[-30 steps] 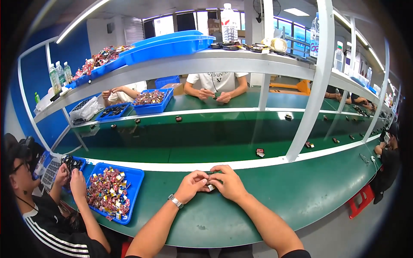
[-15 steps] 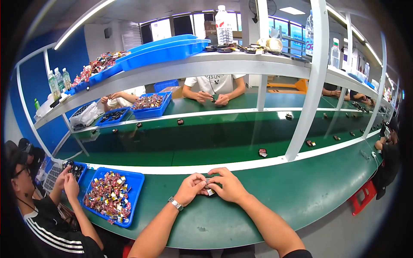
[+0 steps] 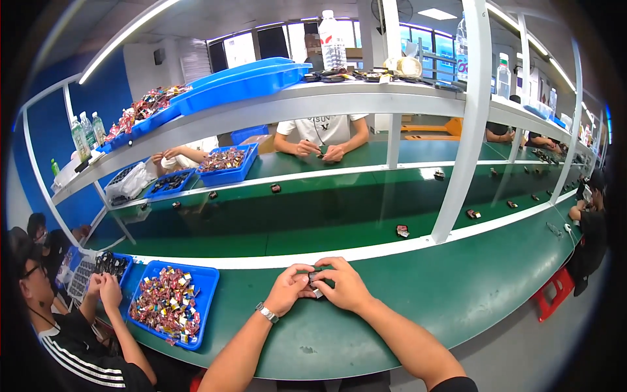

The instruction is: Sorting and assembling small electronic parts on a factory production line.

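My two hands meet over the green table, a little right of its middle. Between their fingertips is a small dark part with a whitish piece [image 3: 317,293] at its lower edge; most of it is hidden by the fingers. My left hand [image 3: 289,290], with a metal-banded watch [image 3: 266,312] on the wrist, pinches it from the left. From the right, my right hand [image 3: 343,286] curls its thumb and fingers onto the same part. A blue tray [image 3: 212,277] heaped with small red, white and yellow pieces [image 3: 166,304] sits to the left of my hands.
Beyond a white rail [image 3: 261,262] runs a green belt carrying scattered small parts [image 3: 402,230]. A white post [image 3: 457,157] and overhead shelf [image 3: 366,101] stand ahead. At left a co-worker's hands [image 3: 108,291] work by a tray of black parts [image 3: 112,264]. A red stool [image 3: 555,294] stands right.
My hands stay nearly in place, with slight finger shifts on the part. The co-worker's hands at left have come closer together. Parts on the belt have shifted slightly relative to the rail.
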`<action>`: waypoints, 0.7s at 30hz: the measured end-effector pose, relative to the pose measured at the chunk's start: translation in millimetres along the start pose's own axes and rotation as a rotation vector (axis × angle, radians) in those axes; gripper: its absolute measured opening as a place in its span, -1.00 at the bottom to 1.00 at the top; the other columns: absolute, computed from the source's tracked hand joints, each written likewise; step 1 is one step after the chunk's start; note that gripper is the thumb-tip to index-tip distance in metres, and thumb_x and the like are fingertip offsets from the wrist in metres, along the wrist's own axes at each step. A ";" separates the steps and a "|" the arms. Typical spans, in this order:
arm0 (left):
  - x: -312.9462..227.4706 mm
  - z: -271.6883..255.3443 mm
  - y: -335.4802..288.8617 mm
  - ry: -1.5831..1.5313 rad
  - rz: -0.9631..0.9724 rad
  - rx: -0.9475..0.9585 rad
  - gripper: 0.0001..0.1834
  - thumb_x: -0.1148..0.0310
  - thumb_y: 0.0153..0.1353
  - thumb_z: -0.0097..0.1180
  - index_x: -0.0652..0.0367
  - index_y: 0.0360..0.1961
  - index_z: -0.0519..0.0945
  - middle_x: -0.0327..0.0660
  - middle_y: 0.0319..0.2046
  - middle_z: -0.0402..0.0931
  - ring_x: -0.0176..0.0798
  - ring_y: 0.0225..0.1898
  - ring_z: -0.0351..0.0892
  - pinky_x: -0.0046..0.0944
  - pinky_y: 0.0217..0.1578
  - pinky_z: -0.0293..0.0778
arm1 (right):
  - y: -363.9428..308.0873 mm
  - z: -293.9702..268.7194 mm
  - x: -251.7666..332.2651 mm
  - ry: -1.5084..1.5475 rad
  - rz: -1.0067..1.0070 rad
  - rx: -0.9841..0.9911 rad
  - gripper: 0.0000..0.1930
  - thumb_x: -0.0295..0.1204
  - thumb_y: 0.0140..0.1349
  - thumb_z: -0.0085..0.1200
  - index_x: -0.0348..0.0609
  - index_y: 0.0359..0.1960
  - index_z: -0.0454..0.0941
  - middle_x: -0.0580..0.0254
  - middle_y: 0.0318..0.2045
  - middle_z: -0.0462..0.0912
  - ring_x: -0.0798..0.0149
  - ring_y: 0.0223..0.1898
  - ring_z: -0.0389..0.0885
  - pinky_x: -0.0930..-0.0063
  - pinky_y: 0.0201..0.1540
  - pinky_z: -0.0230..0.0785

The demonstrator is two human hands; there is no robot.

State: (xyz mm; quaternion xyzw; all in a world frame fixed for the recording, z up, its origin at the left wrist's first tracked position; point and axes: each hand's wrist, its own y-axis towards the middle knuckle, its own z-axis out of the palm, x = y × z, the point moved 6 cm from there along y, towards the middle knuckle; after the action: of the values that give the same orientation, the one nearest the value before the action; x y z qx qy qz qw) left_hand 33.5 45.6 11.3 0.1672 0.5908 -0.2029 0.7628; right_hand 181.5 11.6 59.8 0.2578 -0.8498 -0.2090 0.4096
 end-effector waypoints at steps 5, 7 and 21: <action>1.8 -1.9 0.2 -0.030 0.008 -0.014 -0.74 0.50 0.41 -0.12 0.22 0.10 0.38 -0.06 -0.12 0.58 -0.23 -0.15 0.63 -0.22 -0.10 0.62 | -1.8 1.6 -1.6 -0.013 0.016 -0.093 -0.88 -0.44 0.08 0.25 -0.10 -0.32 0.71 0.21 -0.05 0.58 0.11 0.04 0.50 0.30 0.08 0.40; 3.5 -3.6 1.0 -0.032 0.013 -0.017 -0.74 0.50 0.41 -0.13 0.22 0.09 0.38 -0.06 -0.12 0.58 -0.23 -0.15 0.63 -0.21 -0.10 0.62 | -2.2 3.5 -1.7 -0.001 0.019 -0.110 -0.87 -0.44 0.08 0.24 -0.10 -0.31 0.71 0.22 -0.05 0.58 0.11 0.04 0.50 0.30 0.08 0.40; 1.7 -3.0 1.0 -0.019 0.020 -0.038 -0.76 0.51 0.40 -0.11 0.23 0.06 0.38 -0.09 -0.15 0.55 -0.24 -0.16 0.62 -0.24 -0.12 0.61 | -4.9 13.6 -6.7 0.107 0.127 -0.157 -0.87 -0.43 0.12 0.22 -0.10 -0.29 0.72 0.23 -0.08 0.62 0.10 0.02 0.52 0.26 0.07 0.41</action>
State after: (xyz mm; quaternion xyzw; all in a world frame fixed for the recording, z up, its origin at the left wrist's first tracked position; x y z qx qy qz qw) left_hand 31.9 47.7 8.9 0.1564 0.5858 -0.1856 0.7733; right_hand 175.5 13.9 45.2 0.1811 -0.8225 -0.2344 0.4855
